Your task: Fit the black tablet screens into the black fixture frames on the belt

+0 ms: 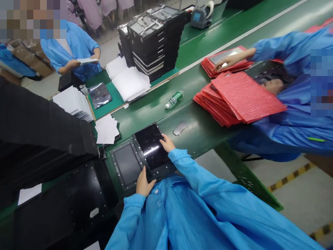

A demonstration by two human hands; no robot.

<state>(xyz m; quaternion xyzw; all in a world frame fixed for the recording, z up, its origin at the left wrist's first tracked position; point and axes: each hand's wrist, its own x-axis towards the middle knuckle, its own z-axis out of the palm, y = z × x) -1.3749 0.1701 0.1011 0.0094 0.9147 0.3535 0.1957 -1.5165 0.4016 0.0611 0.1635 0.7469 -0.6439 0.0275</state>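
Bearings are being read from the glossy panel; I am viewing by head camera, remotely.

Green bench (145, 114), one: running beneath the work.
Dark stack (39, 128), one: looming at 9 o'clock.
Co-workers, two: one in blue (299, 55) leaning in at 2 o'clock; another, also in blue (70, 48), holding a pale flat item at 11.
Tray stack (156, 48), black: rising at 12 o'clock.
Green crate (247, 180): sitting between 3 and 4 o'clock.
Red pouches (249, 97), piled: lying at 2 o'clock, before the nearer co-worker.
Glossy panel (152, 146), black, framed: lying on the bench before my operator's body.
Matte panel (127, 163), framed: lying just beside it at 8 o'clock; whether the two are joining I cannot tell.
White sheets (131, 81): spreading near 11.
Silvery bag (100, 95): lying flat between 10 and 11.
Grey device (201, 19), pale roll on top: standing near 1 o'clock.
Left hand (145, 182): touching the near-left corner at 6 o'clock, thumb and forefinger spreading wide; I cannot tell whether it is gripping.
Right hand (168, 143): touching the edge at 2 o'clock, fingers bending narrowly; grip likewise unclear.
Green-and-clear bottle (174, 99): lying at 1 o'clock.
Grey flat piece (180, 128): lying near 2 o'clock.
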